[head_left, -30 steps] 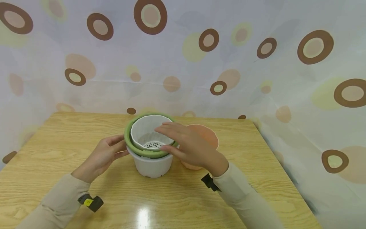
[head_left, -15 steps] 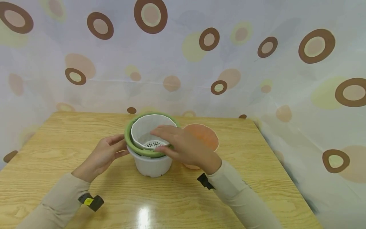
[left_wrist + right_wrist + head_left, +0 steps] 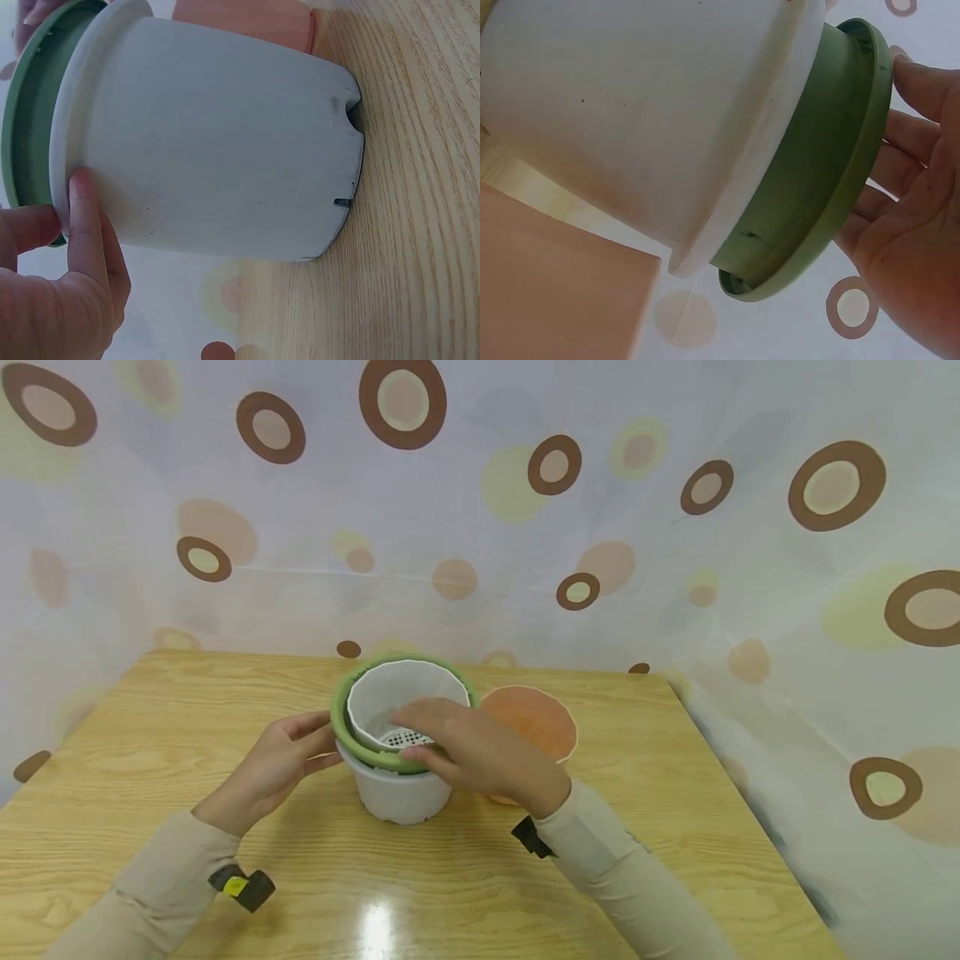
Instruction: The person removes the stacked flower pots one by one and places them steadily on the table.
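Observation:
A white flowerpot (image 3: pixel 402 798) stands upright on the table with a green flowerpot (image 3: pixel 340 720) nested in it, the green rim above the white one. Inside the green pot sits a smaller white pot (image 3: pixel 373 697) with a grid of holes in its bottom. My left hand (image 3: pixel 266 762) holds the outer white pot at its left side, fingers and thumb at the rim. Over the stack's right side, my right hand (image 3: pixel 480 743) reaches with extended fingers into the inner pot's mouth, the thumb by the green rim (image 3: pixel 855 176). The inner pot's right part is hidden behind it.
An orange pot (image 3: pixel 534 720) stands just right of the stack, partly behind my right forearm. The wooden table (image 3: pixel 187 693) ends at a patterned sheet (image 3: pixel 465 527) at the back and right.
My right hand has moved left and slightly down, further over the inner white pot. The left hand keeps its hold, and the stack stays in place.

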The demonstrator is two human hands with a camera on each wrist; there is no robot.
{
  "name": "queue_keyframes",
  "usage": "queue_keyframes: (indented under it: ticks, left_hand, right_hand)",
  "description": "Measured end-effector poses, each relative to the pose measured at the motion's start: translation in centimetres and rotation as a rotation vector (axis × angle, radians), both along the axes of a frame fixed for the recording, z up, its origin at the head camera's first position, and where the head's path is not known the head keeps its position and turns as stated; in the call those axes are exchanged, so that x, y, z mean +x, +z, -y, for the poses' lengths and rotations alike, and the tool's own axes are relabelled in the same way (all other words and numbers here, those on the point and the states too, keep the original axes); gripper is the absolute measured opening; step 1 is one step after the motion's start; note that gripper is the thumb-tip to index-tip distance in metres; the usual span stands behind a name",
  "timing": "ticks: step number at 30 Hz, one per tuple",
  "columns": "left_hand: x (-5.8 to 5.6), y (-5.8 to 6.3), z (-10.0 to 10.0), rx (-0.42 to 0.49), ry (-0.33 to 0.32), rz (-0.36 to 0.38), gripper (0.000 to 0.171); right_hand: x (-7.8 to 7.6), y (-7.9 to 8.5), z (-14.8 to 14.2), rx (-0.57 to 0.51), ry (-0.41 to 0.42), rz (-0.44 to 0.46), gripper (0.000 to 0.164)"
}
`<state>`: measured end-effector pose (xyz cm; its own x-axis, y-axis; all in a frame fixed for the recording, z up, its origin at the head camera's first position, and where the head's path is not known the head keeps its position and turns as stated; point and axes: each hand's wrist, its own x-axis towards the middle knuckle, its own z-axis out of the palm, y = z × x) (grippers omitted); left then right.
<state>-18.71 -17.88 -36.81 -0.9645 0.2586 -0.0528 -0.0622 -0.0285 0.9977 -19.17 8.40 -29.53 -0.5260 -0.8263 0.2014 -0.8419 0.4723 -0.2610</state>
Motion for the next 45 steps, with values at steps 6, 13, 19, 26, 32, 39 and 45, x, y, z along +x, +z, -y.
queue_keyframes:
  ticks: [6,13,19,26,32,39,45]
  left_hand:
    - [0.0,0.0,-0.1,-0.001,0.002,0.003,0.059]
    - [-0.1,0.0,0.0,0.005,0.004,0.004,0.059]
    - [0.0,0.0,0.0,-0.006,0.002,-0.002,0.058]
    - [0.0,-0.1,0.1,-0.034,0.006,-0.004,0.058]
    - [0.0,-0.1,0.1,-0.029,0.006,-0.002,0.058]
    - [0.0,-0.1,0.1,-0.018,0.000,0.000,0.058]
    - [-0.1,0.0,0.1,-0.021,0.001,0.002,0.059]
  right_hand:
    - [-0.2,-0.2,0.4,0.031,0.005,0.027,0.039]
    - [-0.4,-0.2,0.7,0.072,0.007,0.061,0.036]
    - [-0.6,0.2,1.1,0.098,0.009,0.127,0.031]
    - [-0.9,0.7,1.5,0.130,0.003,0.203,0.024]
    - [-0.8,1.0,1.7,0.144,0.009,0.207,0.025]
    - [-0.8,1.1,1.9,0.158,0.004,0.170,0.032]
    - [-0.4,1.3,2.4,0.226,-0.038,0.111,0.032]
